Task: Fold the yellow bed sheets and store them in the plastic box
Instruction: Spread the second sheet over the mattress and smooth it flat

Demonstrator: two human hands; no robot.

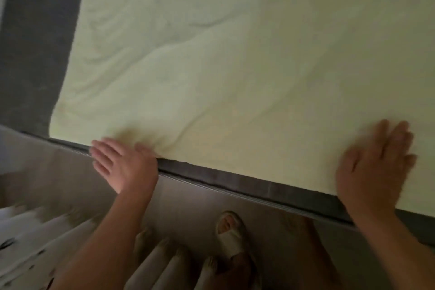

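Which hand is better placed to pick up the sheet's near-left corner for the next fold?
Left. The left hand rests at the yellow sheet's near edge, closest to that corner; the right hand lies flat further along the edge.

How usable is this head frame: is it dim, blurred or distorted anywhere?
Head view: dim, with a greenish cast over the yellow bed sheet; motion blur smears the right hand and the striped fabric at lower left; the left hand is a little sharper; the wide-angle lens tilts and bows the mattress edge.
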